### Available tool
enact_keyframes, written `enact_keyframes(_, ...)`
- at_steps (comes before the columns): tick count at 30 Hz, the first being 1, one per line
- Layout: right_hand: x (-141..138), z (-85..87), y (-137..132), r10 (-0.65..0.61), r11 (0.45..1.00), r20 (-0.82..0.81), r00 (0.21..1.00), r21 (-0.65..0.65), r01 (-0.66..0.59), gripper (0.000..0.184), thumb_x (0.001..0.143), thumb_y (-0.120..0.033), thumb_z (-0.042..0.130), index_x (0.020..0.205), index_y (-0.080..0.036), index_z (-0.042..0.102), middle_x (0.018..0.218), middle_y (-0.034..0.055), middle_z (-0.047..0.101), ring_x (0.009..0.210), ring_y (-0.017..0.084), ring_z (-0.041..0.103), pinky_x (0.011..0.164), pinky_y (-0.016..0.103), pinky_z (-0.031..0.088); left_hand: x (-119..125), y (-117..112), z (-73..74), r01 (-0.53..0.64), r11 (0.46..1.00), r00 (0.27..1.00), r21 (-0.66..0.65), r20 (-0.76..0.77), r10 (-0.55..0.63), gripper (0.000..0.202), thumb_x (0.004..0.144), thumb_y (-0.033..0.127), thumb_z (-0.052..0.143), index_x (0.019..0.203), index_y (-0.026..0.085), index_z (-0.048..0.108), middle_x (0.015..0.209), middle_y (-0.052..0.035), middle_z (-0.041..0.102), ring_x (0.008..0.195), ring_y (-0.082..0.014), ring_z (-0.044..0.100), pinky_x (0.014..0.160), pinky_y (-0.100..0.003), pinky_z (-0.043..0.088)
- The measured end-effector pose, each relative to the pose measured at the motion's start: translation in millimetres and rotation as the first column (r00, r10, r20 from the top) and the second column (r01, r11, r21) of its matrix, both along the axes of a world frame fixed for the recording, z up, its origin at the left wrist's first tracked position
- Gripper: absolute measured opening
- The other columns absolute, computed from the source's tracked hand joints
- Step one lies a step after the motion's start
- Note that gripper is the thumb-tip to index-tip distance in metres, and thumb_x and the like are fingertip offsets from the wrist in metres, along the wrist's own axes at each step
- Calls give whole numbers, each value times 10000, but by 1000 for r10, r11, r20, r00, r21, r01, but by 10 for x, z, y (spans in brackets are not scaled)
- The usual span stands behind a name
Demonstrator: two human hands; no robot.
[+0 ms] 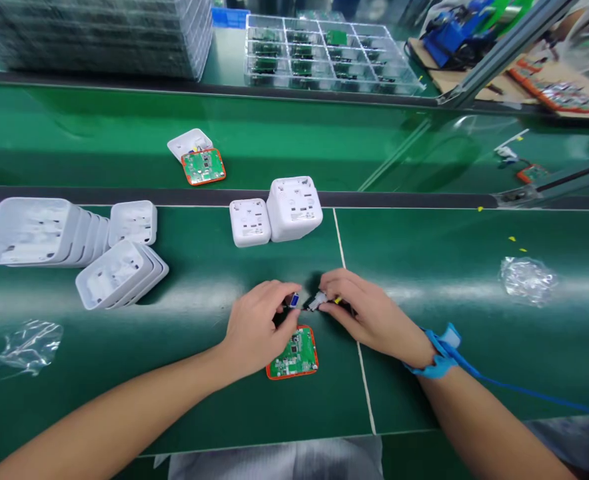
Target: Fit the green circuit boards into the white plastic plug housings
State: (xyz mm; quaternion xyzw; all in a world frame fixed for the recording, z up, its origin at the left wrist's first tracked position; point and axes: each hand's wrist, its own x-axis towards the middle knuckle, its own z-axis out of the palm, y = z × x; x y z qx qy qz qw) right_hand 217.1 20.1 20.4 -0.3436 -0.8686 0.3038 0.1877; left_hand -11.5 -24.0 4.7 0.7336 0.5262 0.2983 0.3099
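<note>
Between the thumb and fingers of my left hand [260, 323] is a small part with a blue face and metallic edge [294, 300]; its kind is too small to make out. My right hand [362, 303] pinches a small grey-and-black connector [317, 301], with a bit of yellow beside it at the fingers. The two parts face each other, close together. Just below my left fingers lies a green circuit board [297, 353] with an orange-red rim, flat on the green mat. A blue wrist strap [439, 353] circles my right wrist, its cord running off to the right.
White plastic housings stand in nested stacks [39, 230] at left and as closed-looking blocks [294, 207] at centre back. Another circuit board [204, 167] leans on a white cover on the ledge. A divided clear tray [324, 53] stands behind. Clear plastic bags [528, 280] lie either side.
</note>
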Motion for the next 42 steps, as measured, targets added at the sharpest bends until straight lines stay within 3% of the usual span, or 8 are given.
enact_keyframes(5, 28, -37, 19, 37, 991, -237, 971, 135, -4, 181, 932, -37, 532, 929, -218, 537, 1054, 73, 621, 939, 160, 617, 801, 298, 527, -8, 23, 27, 15, 997, 999, -72, -44, -19, 196, 905, 179, 565, 1084, 235, 623, 843, 7, 668, 766, -175, 609, 658, -293, 425)
enact_keyframes(11, 17, -7, -17, 48, 955, -311, 949, 293, 48, 261, 860, 47, 571, 917, -207, 582, 1047, 79, 652, 907, 154, 652, 780, 290, 554, -58, 45, 92, 116, 974, 992, -195, 62, -106, 187, 933, 174, 554, 1060, 279, 642, 896, 32, 701, 812, -156, 629, 713, -287, 435)
enact_keyframes(17, 37, -3, 22, 3, 967, -304, 953, 245, 75, 227, 880, 13, 578, 950, -198, 618, 1047, 90, 684, 939, 153, 685, 813, 268, 577, -117, 59, 110, 163, 943, 979, -292, 166, -117, 155, 912, 220, 604, 1052, 269, 647, 909, 27, 705, 786, -135, 623, 664, -260, 422)
enact_keyframes(27, 44, 24, -20, 26, 978, -247, 969, 205, 26, 237, 951, -167, 598, 1175, -245, 600, 1093, 82, 710, 1033, 198, 684, 854, 328, 580, -125, 47, 122, 177, 953, 980, -246, 133, -148, 147, 859, 198, 650, 999, 245, 657, 869, 14, 697, 750, -145, 614, 661, -270, 445)
enact_keyframes(31, 52, 2, -50, -87, 985, -182, 979, 130, 112, 296, 938, -294, 657, 1220, -250, 579, 913, 22, 709, 704, 146, 647, 644, 260, 541, -105, 48, 107, 179, 962, 982, -205, 97, -162, 122, 862, 205, 657, 977, 241, 669, 823, 12, 679, 743, -152, 617, 663, -274, 452)
enact_keyframes(34, 32, 19, -63, -137, 988, -189, 972, 51, 149, 348, 967, -272, 608, 1306, -231, 537, 805, -18, 672, 571, 108, 547, 560, 226, 476, -86, 53, 105, 185, 966, 982, -179, 65, -176, 122, 861, 206, 664, 980, 234, 665, 809, 11, 676, 735, -155, 614, 679, -284, 456)
enact_keyframes(39, 37, 108, 1, 75, 996, -164, 984, -37, -82, 199, 998, -302, 560, 1120, -191, 672, 821, 25, 667, 681, 121, 596, 620, 228, 471, -78, 54, 104, 182, 972, 983, -148, 21, -180, 125, 844, 187, 682, 960, 225, 657, 770, 23, 649, 718, -155, 611, 677, -288, 443)
enact_keyframes(42, 81, 109, 30, 152, 985, -133, 979, -56, -161, 269, 1004, -317, 556, 1223, -187, 640, 855, 41, 662, 720, 132, 605, 637, 237, 483, -81, 52, 102, 180, 974, 983, -138, 6, -181, 130, 846, 187, 677, 967, 226, 652, 770, 24, 648, 715, -155, 613, 679, -291, 443)
